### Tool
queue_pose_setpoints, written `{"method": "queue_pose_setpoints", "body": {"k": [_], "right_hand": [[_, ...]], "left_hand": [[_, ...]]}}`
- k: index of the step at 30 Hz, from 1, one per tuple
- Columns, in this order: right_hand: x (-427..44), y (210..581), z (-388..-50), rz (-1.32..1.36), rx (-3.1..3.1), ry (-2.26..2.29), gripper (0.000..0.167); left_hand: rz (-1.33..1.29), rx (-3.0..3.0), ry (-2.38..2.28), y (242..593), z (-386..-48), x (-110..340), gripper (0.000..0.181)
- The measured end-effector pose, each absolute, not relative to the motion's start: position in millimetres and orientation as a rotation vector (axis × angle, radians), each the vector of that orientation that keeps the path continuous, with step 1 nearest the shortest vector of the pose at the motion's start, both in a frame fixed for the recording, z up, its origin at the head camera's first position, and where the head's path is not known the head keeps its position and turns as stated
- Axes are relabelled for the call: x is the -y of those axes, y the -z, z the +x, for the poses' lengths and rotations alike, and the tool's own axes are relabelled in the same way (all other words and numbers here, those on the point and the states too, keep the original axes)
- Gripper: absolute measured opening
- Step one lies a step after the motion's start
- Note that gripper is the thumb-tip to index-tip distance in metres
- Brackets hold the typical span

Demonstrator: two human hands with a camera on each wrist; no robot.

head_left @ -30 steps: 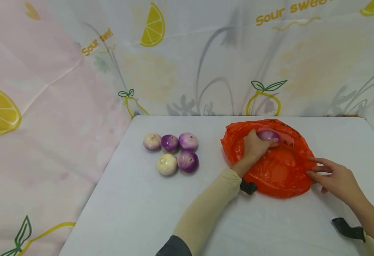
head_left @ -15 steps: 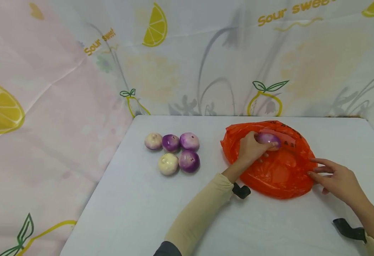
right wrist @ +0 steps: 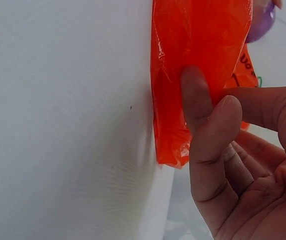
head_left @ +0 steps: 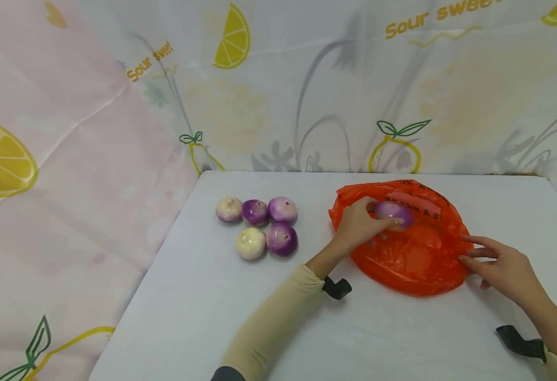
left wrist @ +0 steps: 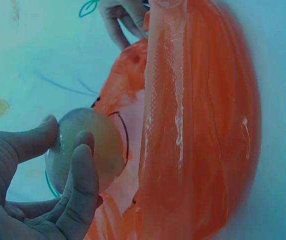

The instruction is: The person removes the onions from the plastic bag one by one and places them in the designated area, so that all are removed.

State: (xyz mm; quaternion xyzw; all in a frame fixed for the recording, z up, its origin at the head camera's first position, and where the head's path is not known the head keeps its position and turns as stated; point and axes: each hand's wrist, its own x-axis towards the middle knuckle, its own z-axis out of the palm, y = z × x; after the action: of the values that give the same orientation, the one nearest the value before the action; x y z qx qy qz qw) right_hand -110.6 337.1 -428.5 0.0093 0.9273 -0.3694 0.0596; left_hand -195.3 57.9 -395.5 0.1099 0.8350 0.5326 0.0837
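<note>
My left hand (head_left: 359,222) pinches a shiny purple onion (head_left: 394,214) between thumb and fingers, over the mouth of a red plastic bag (head_left: 416,264). In the left wrist view the onion (left wrist: 85,150) is beside the raised bag rim (left wrist: 167,110), with fingers on both sides of it. My right hand (head_left: 502,267) is at the bag's right edge. Up close in the right wrist view, its thumb and fingers (right wrist: 215,127) pinch the thin red plastic. What lies deeper inside the bag is hard to make out.
Left of the bag, several purple and cream onions (head_left: 281,239) sit in two close rows on the white table (head_left: 188,312). A patterned cloth (head_left: 278,84) hangs behind the table's back edge. Dark curved wrist mounts (head_left: 338,289) stick out beneath both wrists.
My left hand has drawn back to the left and slightly nearer, bringing the onion with it and exposing more of the bag's lettering. The right hand stays at the bag's edge.
</note>
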Motion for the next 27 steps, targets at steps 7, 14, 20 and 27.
{"method": "queue_pose_setpoints", "body": {"k": [7, 14, 20, 27], "right_hand": [[-338, 428, -110, 0.022, -2.806, 1.113, 0.06], [-338, 430, -110, 0.007, -2.822, 1.12, 0.059], [-338, 431, -111, 0.014, -2.826, 1.117, 0.061], [-338, 431, -110, 0.009, -2.823, 1.119, 0.06]], "left_hand": [[0.344, -2.391, -1.555, 385, -191, -34, 0.068], [0.39, -2.377, -1.467, 373, -190, -9, 0.069], [0.384, -2.279, -1.525, 368, -193, 16, 0.068], [0.293, -2.075, -1.602, 356, -197, 56, 0.066]]}}
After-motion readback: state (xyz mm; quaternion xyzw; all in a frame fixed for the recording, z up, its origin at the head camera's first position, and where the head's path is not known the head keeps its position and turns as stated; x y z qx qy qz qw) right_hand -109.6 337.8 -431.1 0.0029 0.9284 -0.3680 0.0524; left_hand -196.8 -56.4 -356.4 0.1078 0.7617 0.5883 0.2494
